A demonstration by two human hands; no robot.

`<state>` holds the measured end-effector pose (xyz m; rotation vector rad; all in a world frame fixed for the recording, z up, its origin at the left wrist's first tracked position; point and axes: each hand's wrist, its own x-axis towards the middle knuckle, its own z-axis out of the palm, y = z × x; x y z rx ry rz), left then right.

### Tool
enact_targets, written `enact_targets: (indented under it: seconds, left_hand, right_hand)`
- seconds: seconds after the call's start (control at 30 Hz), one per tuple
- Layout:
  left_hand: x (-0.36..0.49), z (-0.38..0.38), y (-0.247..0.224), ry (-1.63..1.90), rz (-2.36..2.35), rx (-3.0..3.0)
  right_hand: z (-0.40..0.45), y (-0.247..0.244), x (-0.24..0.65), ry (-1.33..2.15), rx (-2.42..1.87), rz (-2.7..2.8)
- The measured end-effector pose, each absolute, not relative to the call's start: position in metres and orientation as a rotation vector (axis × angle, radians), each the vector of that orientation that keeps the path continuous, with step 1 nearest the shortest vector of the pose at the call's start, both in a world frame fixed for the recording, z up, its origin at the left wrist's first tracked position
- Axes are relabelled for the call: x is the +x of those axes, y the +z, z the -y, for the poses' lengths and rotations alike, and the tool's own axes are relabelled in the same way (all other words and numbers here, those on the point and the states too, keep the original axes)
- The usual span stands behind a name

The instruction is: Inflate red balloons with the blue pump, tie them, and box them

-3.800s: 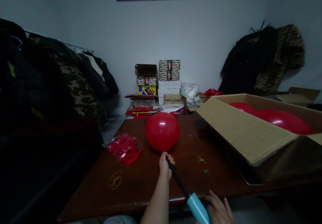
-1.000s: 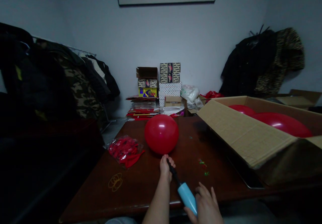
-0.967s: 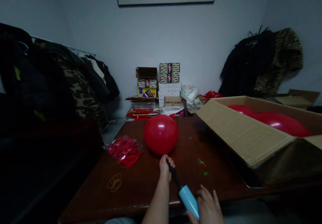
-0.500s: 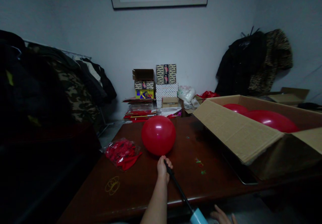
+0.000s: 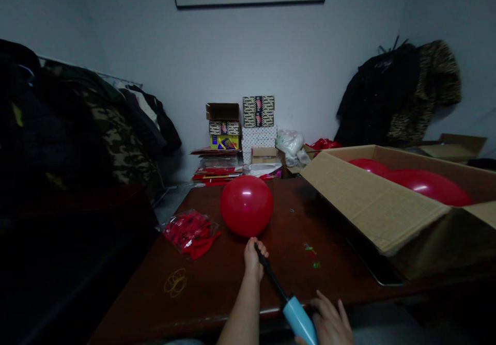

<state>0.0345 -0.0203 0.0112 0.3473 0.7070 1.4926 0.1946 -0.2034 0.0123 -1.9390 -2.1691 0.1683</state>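
Dark brown table [image 5: 217,288] is filling the lower middle of the view. Open cardboard box [image 5: 372,200] is standing on its right side, at least two red balloons [image 5: 430,186] showing inside. One round red balloon [image 5: 247,205], well filled, is sitting out over the table's middle, apart from the box. Clear bag of red pieces [image 5: 189,231] is lying left of it. Blue pump [image 5: 298,318] is slanting down and rightward across the near table edge, its black rod partly showing. Thin yellow loops [image 5: 175,283], probably rubber bands, are lying near left; tiny green scraps [image 5: 316,265] are lying right. Risks, as I am judging them: the balloon could be slipping free and losing air if the pinch at its neck is loosening or the pump is tugging crooked; it could be bursting if too much air is going in or something sharp is touching it. Grip: left hand [image 5: 253,257] is clasping the pump's black front end, fingers curling narrowly right under the balloon and hiding its mouth. Right hand [image 5: 329,322] is lying against the blue barrel, fingers spreading loosely, thumb tip showing below; the frame edge is cutting it off, so I am not telling how firmly it is holding.
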Motion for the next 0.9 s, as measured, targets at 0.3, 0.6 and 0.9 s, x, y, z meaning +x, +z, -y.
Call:
enact_targets:
  seconds: [0.3,0.6,0.9]
  left_hand:
    - [0.034,0.018,0.009,1.494,-0.690,0.346]
    - [0.034,0.017,0.010,1.484,-0.674,0.361]
    - [0.035,0.016,0.009,1.512,-0.695,0.403]
  right_hand:
    - [0.182,0.051,0.163,0.221,-1.952,2.102]
    - [0.150,0.057,0.144,0.171,-1.940,2.024]
    - [0.151,0.053,0.143,0.150,-1.931,2.021]
